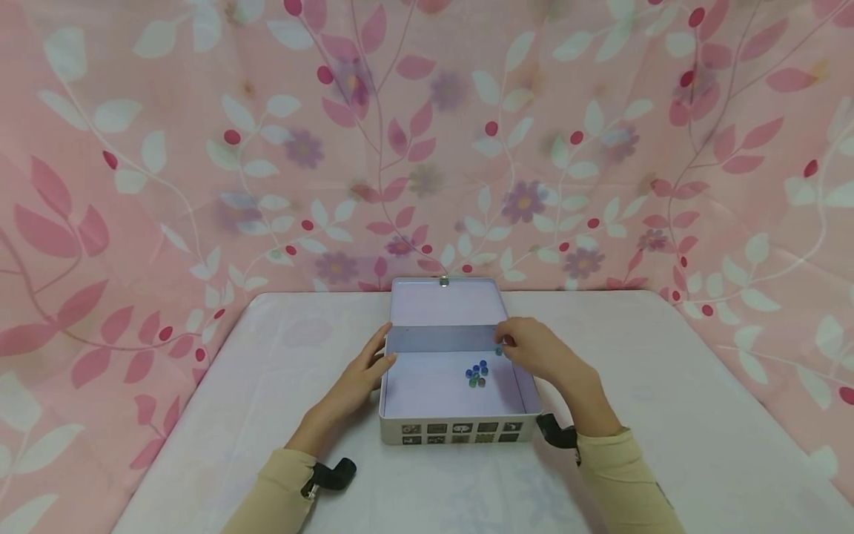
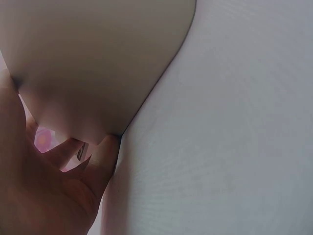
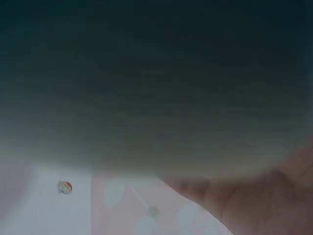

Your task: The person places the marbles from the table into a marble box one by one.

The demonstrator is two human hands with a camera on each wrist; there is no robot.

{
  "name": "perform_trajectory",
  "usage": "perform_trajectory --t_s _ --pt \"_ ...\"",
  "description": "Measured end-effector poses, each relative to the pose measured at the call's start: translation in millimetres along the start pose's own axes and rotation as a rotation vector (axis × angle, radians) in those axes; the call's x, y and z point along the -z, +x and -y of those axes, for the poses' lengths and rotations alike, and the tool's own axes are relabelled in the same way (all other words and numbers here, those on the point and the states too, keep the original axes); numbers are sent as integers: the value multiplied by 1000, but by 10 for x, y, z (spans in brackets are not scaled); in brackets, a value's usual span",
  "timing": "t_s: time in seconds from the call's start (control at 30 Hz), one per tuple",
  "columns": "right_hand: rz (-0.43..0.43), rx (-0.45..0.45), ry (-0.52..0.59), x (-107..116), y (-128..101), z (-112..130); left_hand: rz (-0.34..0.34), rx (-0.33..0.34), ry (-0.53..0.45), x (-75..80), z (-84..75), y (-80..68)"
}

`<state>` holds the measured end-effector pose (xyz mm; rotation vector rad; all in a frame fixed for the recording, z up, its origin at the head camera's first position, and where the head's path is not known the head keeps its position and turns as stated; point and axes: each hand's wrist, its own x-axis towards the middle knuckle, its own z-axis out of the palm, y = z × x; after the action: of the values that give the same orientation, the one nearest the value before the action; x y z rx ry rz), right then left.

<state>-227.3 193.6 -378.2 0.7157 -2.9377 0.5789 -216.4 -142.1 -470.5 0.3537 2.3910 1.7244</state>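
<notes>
A rectangular tin box (image 1: 459, 430) stands on the table with its hinged lid (image 1: 445, 302) raised at the back. My left hand (image 1: 356, 378) grips the box's left side near the back corner, thumb at the rim. In the left wrist view, its fingers (image 2: 105, 154) press against the outer wall. My right hand (image 1: 540, 352) reaches over the right rim and pinches a small blue-green marble (image 1: 498, 351) inside the box. Several blue and green marbles (image 1: 477, 374) lie together on the box floor, right of the middle. The box wall (image 3: 156, 98) blocks most of the right wrist view.
A white cloth (image 1: 307, 334) covers the table. Behind it and along the sides hangs a pink flowered curtain (image 1: 427, 148). A small metal clasp (image 1: 444, 282) sits at the lid's top edge. Printed dark squares run along the box's front.
</notes>
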Motion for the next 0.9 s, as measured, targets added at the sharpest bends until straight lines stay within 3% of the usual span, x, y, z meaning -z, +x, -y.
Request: perform_trajectory --t_s 0.37,0.9 --pt "69 43 -27 -231 78 71 27 16 -12 11 -304 -138" --pt "96 77 -81 -423 63 168 18 24 -9 -5 -289 -133"
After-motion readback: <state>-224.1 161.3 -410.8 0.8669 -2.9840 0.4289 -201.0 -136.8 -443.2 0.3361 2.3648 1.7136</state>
